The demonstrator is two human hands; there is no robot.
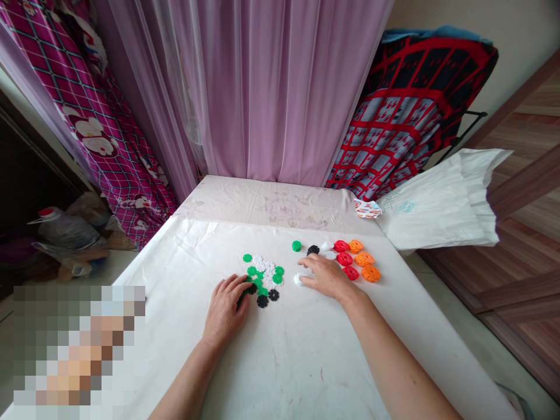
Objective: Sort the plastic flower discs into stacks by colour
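Loose notched plastic discs lie in a mixed heap at the middle of the table: white discs (259, 263), green discs (279, 279) and black discs (262, 301). My left hand (227, 306) rests at the heap's left edge, fingers stretched over some black and green pieces. To the right, my right hand (328, 275) hovers low, thumb and fingers apart. Its thumb is beside a small white stack (298, 280); whether they touch I cannot tell. Beyond it stand a green stack (296, 246) and a black stack (313, 250), with further white pieces (326, 246) partly behind the hand.
Red stacks (344, 259) and orange stacks (364, 259) line up right of my right hand. A crumpled patterned packet (367, 208) and a white bag (441, 201) are at the far right corner. Purple curtains (280, 87) hang behind the table (284, 373).
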